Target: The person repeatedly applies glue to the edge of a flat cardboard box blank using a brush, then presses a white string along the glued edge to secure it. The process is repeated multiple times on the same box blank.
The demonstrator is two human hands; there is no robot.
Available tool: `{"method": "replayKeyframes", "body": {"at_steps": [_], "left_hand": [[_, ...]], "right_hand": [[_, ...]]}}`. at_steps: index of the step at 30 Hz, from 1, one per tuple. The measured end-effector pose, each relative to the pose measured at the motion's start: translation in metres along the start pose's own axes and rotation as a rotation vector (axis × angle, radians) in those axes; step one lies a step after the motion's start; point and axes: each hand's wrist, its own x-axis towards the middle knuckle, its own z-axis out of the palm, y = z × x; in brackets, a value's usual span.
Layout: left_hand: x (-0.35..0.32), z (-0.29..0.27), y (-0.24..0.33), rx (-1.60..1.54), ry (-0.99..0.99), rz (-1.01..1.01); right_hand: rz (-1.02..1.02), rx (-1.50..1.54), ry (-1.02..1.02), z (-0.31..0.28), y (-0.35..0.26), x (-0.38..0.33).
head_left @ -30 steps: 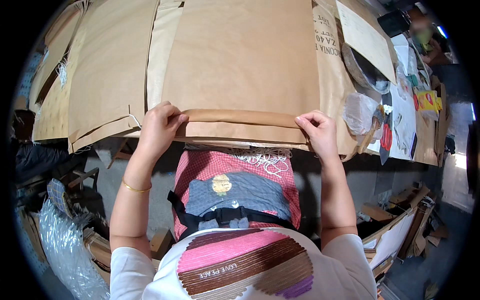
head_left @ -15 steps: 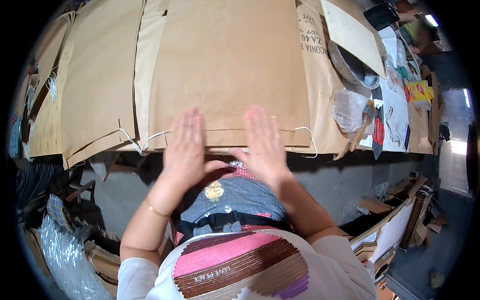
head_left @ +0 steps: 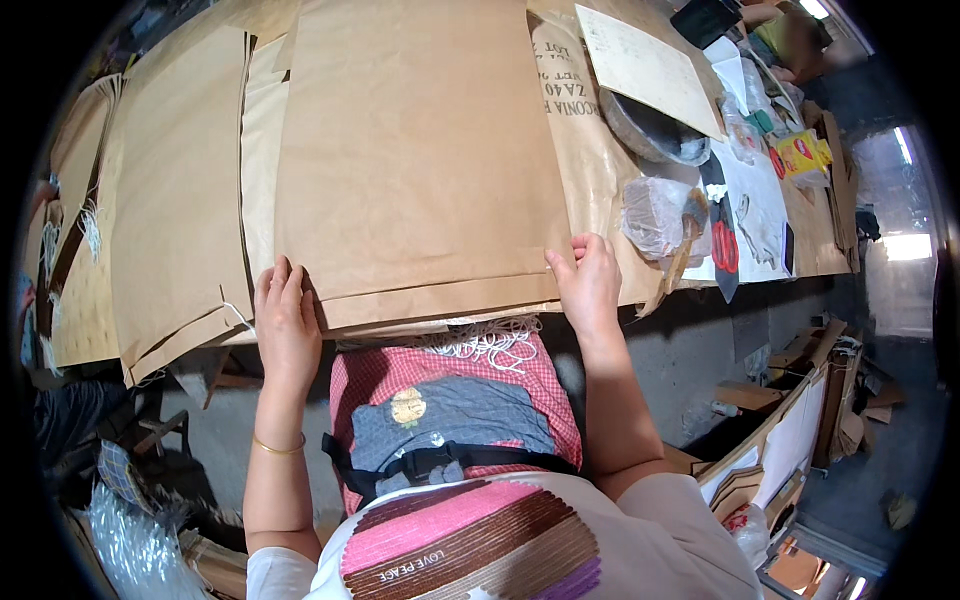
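Observation:
A large brown kraft paper sheet [head_left: 420,150] lies before me, with a folded strip [head_left: 440,292] running along its near edge. At its near left corner, my left hand [head_left: 287,318] is closed on the edge, its thumb mostly hidden. My right hand [head_left: 588,285] pinches the near right corner between thumb and fingers. White cords [head_left: 490,340] lie bunched on my lap below the paper. Left of the sheet is a stack of similar brown paper [head_left: 180,180] with a folded near edge and a white cord end [head_left: 237,315].
To the right are a plastic-wrapped bundle [head_left: 655,215], a brush [head_left: 685,250], red-handled scissors [head_left: 724,245] and a round basin [head_left: 650,130] partly under a pale board [head_left: 650,65]. A yellow packet [head_left: 803,155] lies farther right. Cardboard [head_left: 750,388] leans below. Another person [head_left: 775,35] is at the far right.
My hands have moved apart from flat on the folded strip to the sheet's two near corners, where they grip. The cord ends at the strip no longer show. The view has shifted slightly right.

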Motion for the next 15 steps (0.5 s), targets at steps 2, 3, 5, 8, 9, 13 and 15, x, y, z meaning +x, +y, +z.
{"method": "replayKeyframes", "body": {"at_steps": [2, 3, 5, 8, 9, 13, 15], "left_hand": [[-0.001, 0.001, 0.001, 0.034, 0.024, 0.017], [-0.001, 0.002, 0.001, 0.027, 0.032, 0.017], [-0.001, 0.004, 0.001, 0.014, 0.044, 0.015], [-0.001, 0.006, 0.002, 0.032, 0.061, 0.025], [-0.001, 0.007, 0.003, 0.023, 0.063, 0.023], [-0.005, 0.01, 0.002, -0.013, 0.065, 0.013], [-0.009, 0.005, -0.006, -0.129, 0.055, -0.017]], "right_hand": [[0.062, -0.014, -0.034, -0.002, -0.004, -0.001], [0.073, -0.011, -0.027, -0.003, -0.005, -0.002], [0.094, -0.006, -0.015, -0.004, -0.006, -0.005], [0.024, -0.05, 0.022, -0.004, -0.008, -0.005], [-0.063, -0.12, 0.086, -0.005, -0.012, -0.007], [-0.266, -0.212, 0.121, 0.003, -0.013, -0.016], [-0.073, 0.27, -0.006, 0.0, -0.01, -0.013]]}}
